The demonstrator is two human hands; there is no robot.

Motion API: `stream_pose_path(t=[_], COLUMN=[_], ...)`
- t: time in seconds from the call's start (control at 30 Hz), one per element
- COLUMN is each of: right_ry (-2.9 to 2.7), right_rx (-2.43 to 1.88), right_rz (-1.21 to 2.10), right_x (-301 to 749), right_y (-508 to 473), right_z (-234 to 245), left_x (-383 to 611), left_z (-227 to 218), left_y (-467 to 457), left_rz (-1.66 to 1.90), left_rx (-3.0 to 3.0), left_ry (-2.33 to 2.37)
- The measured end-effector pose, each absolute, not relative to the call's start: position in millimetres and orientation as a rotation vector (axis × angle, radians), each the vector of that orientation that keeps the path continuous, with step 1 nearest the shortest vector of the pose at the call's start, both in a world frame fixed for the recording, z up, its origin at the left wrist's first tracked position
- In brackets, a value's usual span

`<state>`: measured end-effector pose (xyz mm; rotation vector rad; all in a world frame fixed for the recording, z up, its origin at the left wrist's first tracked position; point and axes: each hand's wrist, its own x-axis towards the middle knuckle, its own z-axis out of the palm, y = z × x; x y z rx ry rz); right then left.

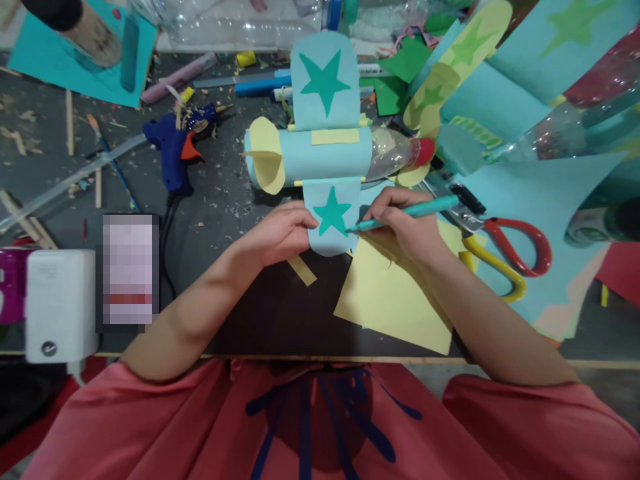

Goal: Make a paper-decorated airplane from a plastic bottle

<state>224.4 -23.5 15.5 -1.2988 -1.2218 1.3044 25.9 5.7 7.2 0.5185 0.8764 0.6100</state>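
A toy plane [325, 150] made from a plastic bottle wrapped in light blue paper lies on the dark table, red cap to the right. Its two light blue wings carry teal stars. My left hand [280, 233] pinches the left edge of the near wing [331, 217], fingers closed on the paper. My right hand [400, 223] grips a teal marker [415, 212], whose tip touches the right point of the near wing's star. A yellow paper sheet [395, 300] lies under my right hand.
A blue glue gun [175, 143] lies left of the plane, its cord running toward me. Red-and-yellow scissors [500, 250] sit to the right. A white box [60, 303] stands at the left edge. Paper sheets, bottles and scraps crowd the back and right.
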Motion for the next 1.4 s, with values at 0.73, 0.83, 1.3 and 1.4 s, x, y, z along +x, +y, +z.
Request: stream_pose_path(t=[0.73,0.83,1.3,1.4], right_ry=[-1.212,-1.201,-1.224,-1.240], right_rx=[-1.334,-1.342,-1.179,-1.106], right_rz=[1.292,1.325,1.280,1.204], right_x=[224,223,227,228], right_y=[-23,-23,-28,-35], right_z=[19,20,17,15], left_x=[26,26,24,25], left_z=[8,7,2,6], left_y=[6,5,4,4], left_rz=[0.615,0.616,0.601,0.605], left_rx=[0.564,0.559,0.546,0.526], left_ry=[0.864,0.872,0.823,0.818])
